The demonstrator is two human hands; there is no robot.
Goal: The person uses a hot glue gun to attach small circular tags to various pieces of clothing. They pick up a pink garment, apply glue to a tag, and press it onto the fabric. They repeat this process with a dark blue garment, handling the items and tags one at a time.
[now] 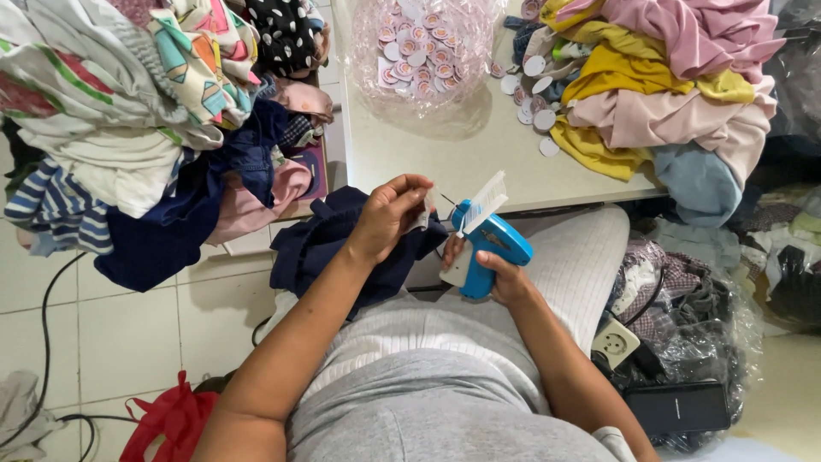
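Note:
My right hand [505, 275] grips a blue tagging gun [489, 248] with a white strip of plastic fasteners [484, 202] sticking up from its top. The gun's needle points toward my left hand [389, 214], which pinches a small pale tag [425, 210] against a navy garment [325, 244] draped over my lap. Both hands meet just in front of the white table's [410, 162] near edge.
A clear plastic bag of round pink-and-white tags [419, 47] lies on the table, with loose round tags [534, 103] beside it. Pink, yellow and blue clothes [658, 85] are heaped at the right, a mixed clothes pile [137, 111] at the left. A power strip [614, 342] and cables lie on the floor.

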